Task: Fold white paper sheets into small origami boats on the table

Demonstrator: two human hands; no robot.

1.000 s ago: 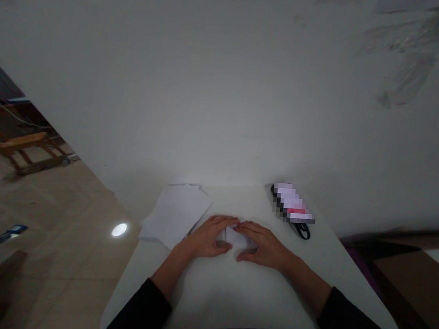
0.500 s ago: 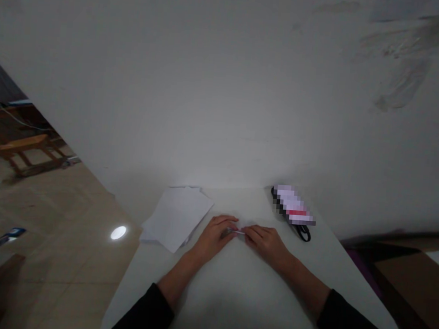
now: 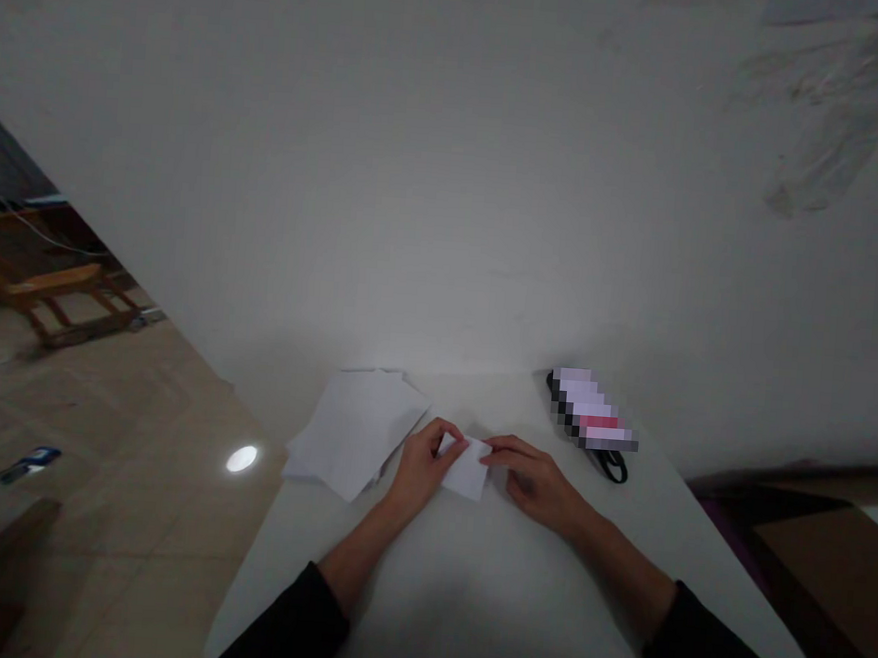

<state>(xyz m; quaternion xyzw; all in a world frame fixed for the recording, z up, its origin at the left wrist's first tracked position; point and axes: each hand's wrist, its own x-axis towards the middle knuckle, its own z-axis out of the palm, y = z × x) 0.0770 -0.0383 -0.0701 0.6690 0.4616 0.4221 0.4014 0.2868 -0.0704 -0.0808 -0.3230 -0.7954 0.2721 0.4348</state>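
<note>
A small piece of white paper is held between my two hands above the white table. My left hand pinches its upper left part between thumb and fingertips. At its upper right edge, my right hand is closed on the paper with thumb and fingers. Just left of my left hand lies a loose stack of larger white sheets.
A phone, blurred by pixels, lies at the back right of the table with a black strap. The wall rises behind the table. A wooden chair stands far left, a cardboard box at the right.
The small paper, seen edge-on as a thin strip before, now shows its flat face towards me. My hands have shifted their hold to its upper edge.
</note>
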